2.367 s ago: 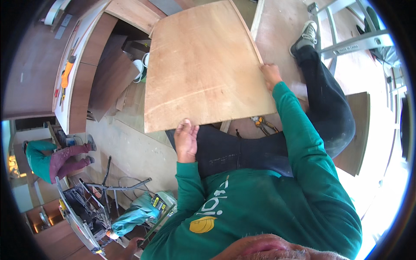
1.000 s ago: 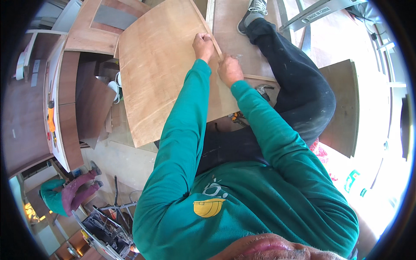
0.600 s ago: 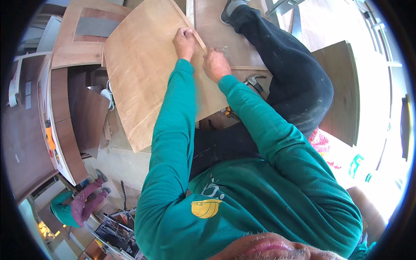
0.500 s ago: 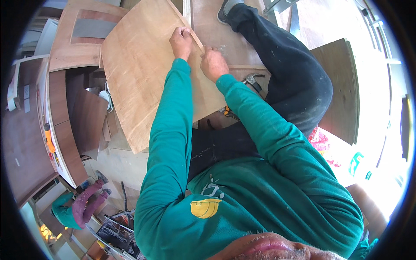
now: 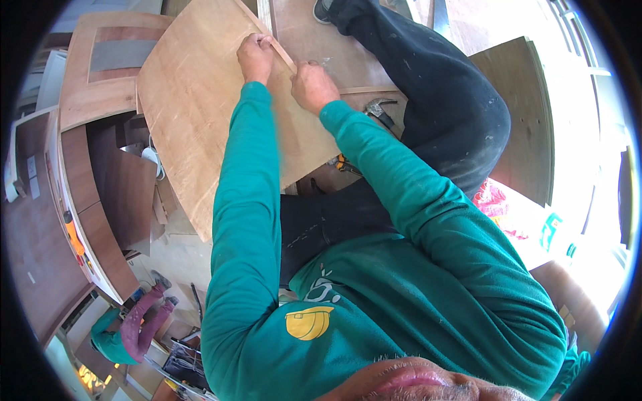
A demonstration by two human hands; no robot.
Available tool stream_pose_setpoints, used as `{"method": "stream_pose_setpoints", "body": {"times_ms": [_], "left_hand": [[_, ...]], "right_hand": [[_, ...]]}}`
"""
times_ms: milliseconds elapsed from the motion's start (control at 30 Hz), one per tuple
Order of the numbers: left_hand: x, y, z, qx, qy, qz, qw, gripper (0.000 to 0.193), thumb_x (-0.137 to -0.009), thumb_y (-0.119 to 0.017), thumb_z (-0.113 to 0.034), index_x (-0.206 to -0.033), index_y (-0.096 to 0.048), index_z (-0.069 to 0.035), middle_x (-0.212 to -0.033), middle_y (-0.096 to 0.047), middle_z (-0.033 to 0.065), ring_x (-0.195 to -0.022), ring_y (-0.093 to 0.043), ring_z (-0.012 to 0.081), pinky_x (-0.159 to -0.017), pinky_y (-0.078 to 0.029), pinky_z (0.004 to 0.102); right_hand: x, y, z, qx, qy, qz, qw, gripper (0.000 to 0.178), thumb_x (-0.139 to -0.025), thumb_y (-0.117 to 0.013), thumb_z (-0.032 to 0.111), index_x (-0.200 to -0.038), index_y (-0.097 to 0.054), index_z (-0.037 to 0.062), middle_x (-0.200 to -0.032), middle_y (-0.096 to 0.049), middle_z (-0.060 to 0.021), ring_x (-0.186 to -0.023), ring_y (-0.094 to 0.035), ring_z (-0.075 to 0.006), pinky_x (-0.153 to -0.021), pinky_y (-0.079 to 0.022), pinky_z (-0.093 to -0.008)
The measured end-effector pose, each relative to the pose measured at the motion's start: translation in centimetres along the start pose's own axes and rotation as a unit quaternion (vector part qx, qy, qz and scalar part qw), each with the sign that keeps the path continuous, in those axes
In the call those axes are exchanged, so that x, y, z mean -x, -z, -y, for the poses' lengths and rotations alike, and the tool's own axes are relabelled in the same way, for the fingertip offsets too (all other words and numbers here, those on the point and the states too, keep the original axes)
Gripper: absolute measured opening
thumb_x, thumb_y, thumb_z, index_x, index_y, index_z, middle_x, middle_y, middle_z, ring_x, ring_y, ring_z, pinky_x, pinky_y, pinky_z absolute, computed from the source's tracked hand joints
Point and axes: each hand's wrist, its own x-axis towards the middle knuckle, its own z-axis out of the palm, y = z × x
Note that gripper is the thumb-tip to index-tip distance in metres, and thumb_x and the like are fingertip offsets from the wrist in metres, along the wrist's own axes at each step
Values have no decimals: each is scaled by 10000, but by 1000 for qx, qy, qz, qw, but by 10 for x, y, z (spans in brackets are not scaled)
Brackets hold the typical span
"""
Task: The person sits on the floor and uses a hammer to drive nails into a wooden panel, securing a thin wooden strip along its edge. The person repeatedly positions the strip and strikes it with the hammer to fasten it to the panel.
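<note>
A large plywood panel (image 5: pixel 194 100) lies slanted in front of me, and a narrow wooden strip (image 5: pixel 282 56) runs along its right edge. My left hand (image 5: pixel 255 59) is closed at this edge, its thumb and fingers pinching the strip. Lower down, my right hand (image 5: pixel 314 87) is closed round the near end of the strip, its knuckles upward. Its fingertips are partly hidden, and any small thing inside that fist cannot be made out. Both forearms, in green sleeves, reach over the panel.
A claw hammer (image 5: pixel 381 110) and an orange-handled tool (image 5: pixel 344 164) lie between the panel and my bent leg (image 5: pixel 455 100). Stacked plywood sheets (image 5: pixel 518 120) stand at right. At left are a framed wooden door (image 5: pixel 83 87) and an orange-handled screwdriver (image 5: pixel 72 230). Another person (image 5: pixel 134 331) bends at lower left.
The panel, the strip and both hands appear shifted slightly left and up in the view. Both hands keep their hold at about the same places on the strip.
</note>
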Motion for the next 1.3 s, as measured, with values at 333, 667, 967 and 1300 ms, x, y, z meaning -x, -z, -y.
{"method": "stream_pose_setpoints", "body": {"times_ms": [333,667,967,1300], "left_hand": [[-1,11,-6,29,-2,47,998,285,-951,-725,-210,-1118,-754,19,-1079,-762,251,-1018,-726,406,-949,-562,453],[-2,-3,20,58,-12,-15,998,245,-939,-743,-212,-1061,-775,-2,-1019,-786,190,-969,-740,352,-902,-572,440],[0,-13,11,115,49,-18,992,166,-935,-765,-176,-996,-795,-24,-995,-776,167,-942,-741,331,-882,-571,423],[-13,-1,21,144,121,-13,982,204,-989,-749,-216,-1037,-783,-21,-884,-788,102,-840,-757,224,-786,-590,372]], "right_hand": [[-109,21,-29,65,82,-7,994,263,-838,-710,199,-899,-813,-36,-886,-768,-292,-911,-803,-365,-748,-623,-485],[16,92,-90,507,64,518,686,393,-745,-896,245,-1070,-830,34,-1087,-800,-197,-1010,-778,-354,-886,-617,-449],[6,115,-93,394,-72,278,873,451,-892,-678,316,-1173,-782,-22,-1166,-779,-230,-1110,-755,-381,-978,-587,-471],[-12,163,-1,103,20,44,994,432,-940,-641,321,-1038,-681,-98,-927,-734,-259,-941,-745,-388,-893,-566,-489]]}}
